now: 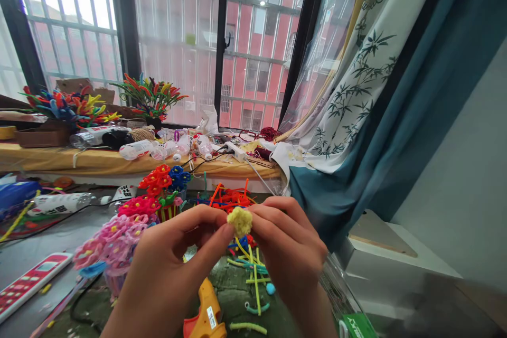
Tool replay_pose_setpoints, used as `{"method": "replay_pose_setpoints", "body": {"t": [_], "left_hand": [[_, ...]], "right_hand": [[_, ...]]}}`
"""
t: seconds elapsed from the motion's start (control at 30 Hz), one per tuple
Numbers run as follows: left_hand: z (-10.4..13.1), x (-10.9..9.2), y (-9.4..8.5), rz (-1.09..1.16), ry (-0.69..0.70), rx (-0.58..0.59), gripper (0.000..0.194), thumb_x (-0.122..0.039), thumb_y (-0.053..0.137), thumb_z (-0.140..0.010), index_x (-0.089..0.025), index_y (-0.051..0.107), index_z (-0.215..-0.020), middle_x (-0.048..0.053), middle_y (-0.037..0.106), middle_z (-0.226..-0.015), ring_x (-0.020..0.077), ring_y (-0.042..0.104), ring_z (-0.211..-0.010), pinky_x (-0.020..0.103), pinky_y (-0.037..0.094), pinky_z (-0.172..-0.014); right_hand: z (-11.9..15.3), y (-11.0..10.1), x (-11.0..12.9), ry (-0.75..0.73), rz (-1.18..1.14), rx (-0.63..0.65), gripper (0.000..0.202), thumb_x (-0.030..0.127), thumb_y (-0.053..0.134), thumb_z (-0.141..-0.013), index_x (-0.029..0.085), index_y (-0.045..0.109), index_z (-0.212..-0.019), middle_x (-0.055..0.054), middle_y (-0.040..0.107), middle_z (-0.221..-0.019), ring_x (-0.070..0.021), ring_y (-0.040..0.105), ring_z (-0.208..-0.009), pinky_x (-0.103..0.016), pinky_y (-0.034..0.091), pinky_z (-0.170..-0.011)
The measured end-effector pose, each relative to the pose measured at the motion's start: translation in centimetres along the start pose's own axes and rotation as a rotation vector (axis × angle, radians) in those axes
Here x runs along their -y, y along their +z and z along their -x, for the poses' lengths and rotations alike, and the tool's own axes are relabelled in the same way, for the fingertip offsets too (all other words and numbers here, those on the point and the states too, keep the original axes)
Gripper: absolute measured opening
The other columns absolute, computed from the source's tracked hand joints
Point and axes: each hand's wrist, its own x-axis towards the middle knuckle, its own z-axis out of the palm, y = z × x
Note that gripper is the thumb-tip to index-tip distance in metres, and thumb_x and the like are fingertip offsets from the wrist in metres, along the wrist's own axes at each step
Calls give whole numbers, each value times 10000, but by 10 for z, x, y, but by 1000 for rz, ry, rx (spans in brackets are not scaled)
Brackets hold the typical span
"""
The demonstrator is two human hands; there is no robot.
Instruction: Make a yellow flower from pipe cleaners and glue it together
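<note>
Between my two hands, at the middle of the head view, is a small fuzzy pale-yellow flower (240, 222) that looks made of pipe cleaner. My left hand (180, 253) pinches its left side with thumb and forefinger. Closed fingers of my right hand (287, 243) press against its right side. Below the hands lies a yellow and orange glue gun (208, 311), partly covered by my left wrist. Loose yellow pipe cleaners (255, 280) are scattered beneath my right hand, near a small blue pompom (270, 289).
Pink pipe-cleaner flowers (114, 243) stand in a container to the left, with red flowers (156, 179) behind. A red and white remote-like device (35, 280) lies at far left. Plastic bottles (138, 149) and a power strip (235, 152) rest on the windowsill. Curtains (356, 116) hang at right.
</note>
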Motion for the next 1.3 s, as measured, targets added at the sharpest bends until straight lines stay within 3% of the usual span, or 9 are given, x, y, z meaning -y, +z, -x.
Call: {"method": "replay_pose_setpoints", "body": {"t": [0.2, 0.47, 0.73, 0.83, 0.93, 1.07, 1.3], "left_hand": [[2, -3, 7, 142, -55, -58, 105, -358, 743, -804, -255, 752, -787, -11, 719, -668, 151, 691, -621, 166, 550, -528], [9, -4, 18, 343, -37, -127, 43, -269, 777, -786, -269, 777, -830, -14, 764, -744, 155, 724, -690, 168, 596, -607], [11, -6, 31, 444, -27, -170, 30, -274, 761, -814, -294, 781, -823, -44, 710, -686, 108, 677, -651, 124, 572, -608], [14, -4, 36, 432, -9, -252, 50, -249, 760, -805, -292, 773, -828, -47, 692, -691, 99, 646, -636, 115, 555, -586], [14, -4, 36, 393, 7, -255, 59, -241, 728, -826, -292, 759, -831, -49, 681, -718, 100, 643, -658, 115, 550, -590], [9, -9, 25, 196, 101, -202, 93, -214, 723, -811, -301, 746, -790, -66, 721, -766, 94, 666, -667, 100, 549, -606], [6, -6, 12, -53, 280, -298, 121, -237, 693, -858, -347, 713, -904, -99, 707, -794, 75, 639, -639, 109, 529, -562]], "right_hand": [[-7, 2, 7, 62, -242, -20, 295, 61, 652, -906, 246, 757, -1110, -54, 753, -825, -194, 647, -737, -313, 543, -685], [-7, 8, 15, 298, -470, -120, 282, 88, 686, -859, 304, 806, -995, -16, 765, -800, -174, 658, -676, -306, 531, -630], [-8, 15, 19, 436, -630, -204, 293, 56, 701, -789, 299, 828, -893, -10, 745, -745, -172, 640, -653, -293, 501, -598], [-8, 17, 22, 478, -676, -221, 282, 58, 695, -786, 295, 829, -858, 6, 707, -701, -155, 604, -633, -278, 472, -584], [-8, 17, 23, 504, -695, -217, 278, 63, 688, -799, 300, 825, -846, 21, 674, -673, -146, 579, -618, -273, 453, -575], [-9, 12, 18, 496, -658, -173, 265, 60, 694, -810, 289, 820, -854, 23, 696, -710, -139, 599, -635, -263, 465, -589], [-7, 10, 12, 474, -740, -118, 279, 37, 706, -794, 290, 802, -861, 35, 736, -798, -126, 643, -704, -240, 480, -640]]}}
